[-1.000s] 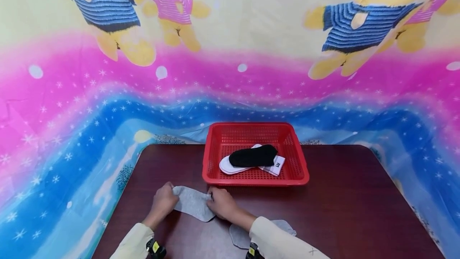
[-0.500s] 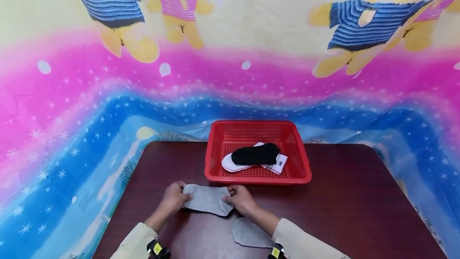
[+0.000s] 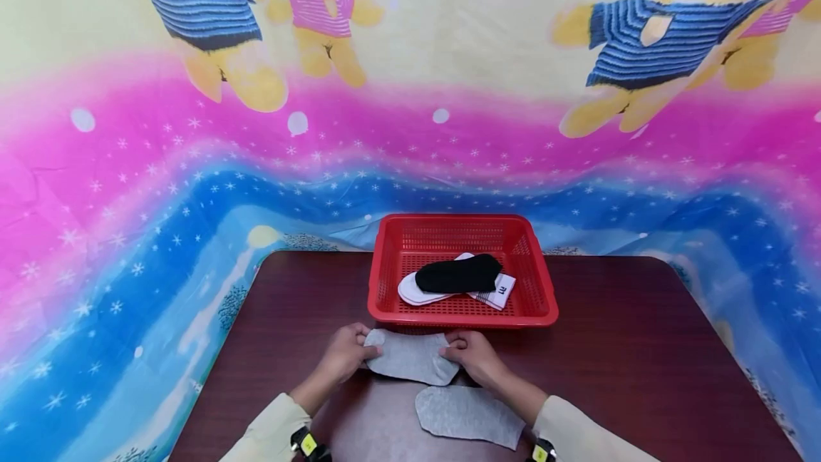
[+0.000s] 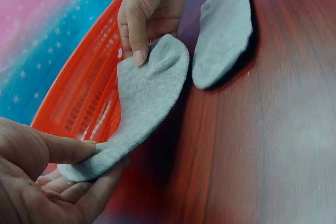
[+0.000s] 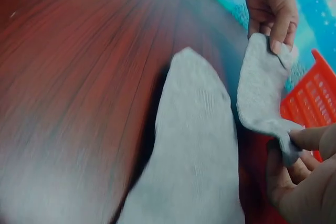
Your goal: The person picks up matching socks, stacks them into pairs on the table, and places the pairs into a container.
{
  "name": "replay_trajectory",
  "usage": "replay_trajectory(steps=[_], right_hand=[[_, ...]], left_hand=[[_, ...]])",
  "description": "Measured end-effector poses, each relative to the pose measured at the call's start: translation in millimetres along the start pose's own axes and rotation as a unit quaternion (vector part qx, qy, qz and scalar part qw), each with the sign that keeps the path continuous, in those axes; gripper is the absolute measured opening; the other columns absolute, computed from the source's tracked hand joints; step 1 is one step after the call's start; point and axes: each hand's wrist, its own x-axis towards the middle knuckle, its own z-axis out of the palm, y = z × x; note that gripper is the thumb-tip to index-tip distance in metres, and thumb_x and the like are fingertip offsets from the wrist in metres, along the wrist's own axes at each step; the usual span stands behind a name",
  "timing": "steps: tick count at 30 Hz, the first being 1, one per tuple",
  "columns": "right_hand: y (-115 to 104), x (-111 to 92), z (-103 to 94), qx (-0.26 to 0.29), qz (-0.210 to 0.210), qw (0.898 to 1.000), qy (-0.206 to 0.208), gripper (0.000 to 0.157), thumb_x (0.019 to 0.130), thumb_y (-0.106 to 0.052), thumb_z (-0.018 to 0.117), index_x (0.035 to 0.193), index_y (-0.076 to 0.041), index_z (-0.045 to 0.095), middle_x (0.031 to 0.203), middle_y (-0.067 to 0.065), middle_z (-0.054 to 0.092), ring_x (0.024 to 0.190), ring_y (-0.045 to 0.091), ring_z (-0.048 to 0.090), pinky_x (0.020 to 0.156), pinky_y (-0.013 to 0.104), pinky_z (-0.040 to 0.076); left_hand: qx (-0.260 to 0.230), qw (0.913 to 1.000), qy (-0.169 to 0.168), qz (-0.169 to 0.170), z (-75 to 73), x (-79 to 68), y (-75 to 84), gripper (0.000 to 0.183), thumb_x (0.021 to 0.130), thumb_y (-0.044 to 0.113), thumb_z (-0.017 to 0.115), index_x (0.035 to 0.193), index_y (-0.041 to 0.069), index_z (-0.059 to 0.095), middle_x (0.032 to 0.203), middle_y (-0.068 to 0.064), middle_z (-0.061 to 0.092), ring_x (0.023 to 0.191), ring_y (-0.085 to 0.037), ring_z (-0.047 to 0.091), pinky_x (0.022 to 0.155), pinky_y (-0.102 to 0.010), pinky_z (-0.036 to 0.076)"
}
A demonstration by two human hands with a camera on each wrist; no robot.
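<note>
A grey ankle sock [image 3: 410, 358] is stretched between my two hands, just in front of the basket. My left hand [image 3: 346, 353] pinches its left end, thumb on top and fingers beneath, as the left wrist view shows. At the other end my right hand [image 3: 476, 356] pinches the sock between thumb and fingers. Flat on the table below it lies a second grey sock [image 3: 471, 416], partly under my right forearm in the head view. In the right wrist view this loose sock [image 5: 194, 145] fills the middle foreground.
A red plastic basket [image 3: 463, 320] stands at the back of the dark wooden table [image 3: 631, 348]. In it lie a black sock [image 3: 458, 274] and white socks [image 3: 423, 291], one with a striped cuff. A printed cloth with bears [image 3: 410, 134] hangs behind.
Both hands have moved right with the grey sock, holding it level before the basket. My right forearm has shifted right, uncovering more of the second grey sock. The head view has shifted slightly.
</note>
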Motion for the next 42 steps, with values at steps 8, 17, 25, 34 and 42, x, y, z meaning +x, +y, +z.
replay_trajectory(steps=[8,17,25,34,42], right_hand=[[13,-6,-38.9,-0.022,0.006,0.999,0.024,0.027,0.089,-0.006,0.075,0.109,0.012,0.067,0.094,0.014,0.071,0.08,0.013,0.062,0.071,0.025,0.052],[21,-9,-69.5,-0.036,0.02,0.997,0.062,0.027,0.088,-0.005,0.076,0.109,0.008,0.068,0.099,0.016,0.07,0.087,0.017,0.063,0.074,0.028,0.054],[31,-9,-81.4,-0.078,0.01,0.994,0.071,0.029,0.087,-0.004,0.078,0.111,0.008,0.069,0.104,0.019,0.071,0.092,0.021,0.065,0.075,0.029,0.054],[32,-8,-86.2,-0.125,-0.012,0.99,0.065,0.031,0.086,-0.005,0.078,0.114,0.005,0.07,0.104,0.015,0.072,0.09,0.021,0.065,0.074,0.032,0.054],[29,-12,-91.0,-0.144,-0.029,0.987,0.069,0.025,0.086,-0.005,0.079,0.108,0.002,0.072,0.1,0.012,0.072,0.089,0.018,0.065,0.074,0.028,0.055]], left_hand=[[-0.027,0.9986,-0.044,0.01,32.6,3.1,-3.7,0.021,0.084,-0.015,0.068,0.102,-0.016,0.058,0.084,-0.026,0.073,0.07,-0.019,0.07,0.064,-0.043,0.063],[-0.024,0.9976,-0.062,0.018,58.4,6.5,-5.7,0.02,0.085,-0.016,0.065,0.103,-0.016,0.058,0.09,-0.031,0.07,0.073,-0.018,0.068,0.062,-0.045,0.062],[0.012,0.9981,-0.053,0.03,73.4,9.4,-7.9,0.026,0.074,-0.017,0.067,0.098,-0.012,0.061,0.077,-0.016,0.069,0.064,-0.012,0.063,0.059,-0.036,0.061],[0.094,0.9948,-0.025,0.029,78.9,12.6,-0.5,0.019,0.074,-0.008,0.073,0.093,-0.007,0.072,0.069,0.0,0.061,0.061,-0.01,0.056,0.054,-0.025,0.05],[0.072,0.9939,-0.01,0.083,76.6,14.1,-0.6,0.012,0.08,-0.011,0.07,0.091,-0.009,0.072,0.077,-0.013,0.071,0.064,-0.011,0.061,0.055,-0.028,0.055]])
